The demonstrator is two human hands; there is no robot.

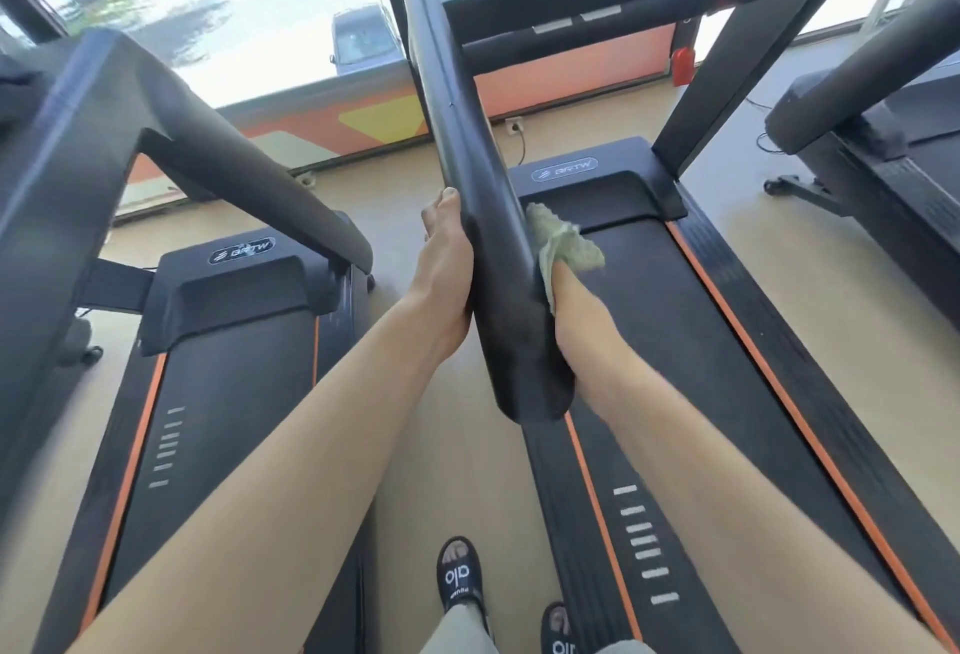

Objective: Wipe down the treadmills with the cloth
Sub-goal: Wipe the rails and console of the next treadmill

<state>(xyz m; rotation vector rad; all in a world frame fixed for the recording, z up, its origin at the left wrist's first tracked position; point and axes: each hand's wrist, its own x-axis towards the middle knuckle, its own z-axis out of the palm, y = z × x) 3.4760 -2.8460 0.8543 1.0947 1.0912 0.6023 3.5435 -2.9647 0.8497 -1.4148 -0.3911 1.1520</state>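
Two treadmills (649,341) flank sandalled feet (460,580)

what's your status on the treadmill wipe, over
Left hand flat against handrail, steadying. Right hand presses cloth to rail's other side. Nothing in the way.

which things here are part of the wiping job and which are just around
In the job:
cloth, held in the right hand
handrail, left hand resting on its side
treadmills

Just around:
red clip
wall socket
sandals
parked cars outside
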